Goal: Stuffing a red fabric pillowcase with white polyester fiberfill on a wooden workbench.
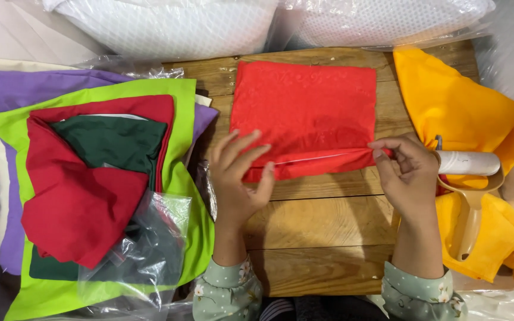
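Note:
A bright red square cloth cover (304, 110) lies flat on a wooden table (322, 226), its near edge folded with a thin white line along it. My left hand (240, 172) pinches that near edge at its left end, fingers partly spread over the cloth. My right hand (404, 172) pinches the same edge at its right corner. Both sleeves are pale green with a flower print.
At left lies a pile of cloths: purple (25, 89), lime green (191, 196), dark red (72, 202), dark green (111, 142), with crumpled clear plastic (150, 238). Orange cloth (465, 107) lies at right with a white and beige handheld tool (468, 178) on it. Bagged white pillows (168, 24) line the far edge.

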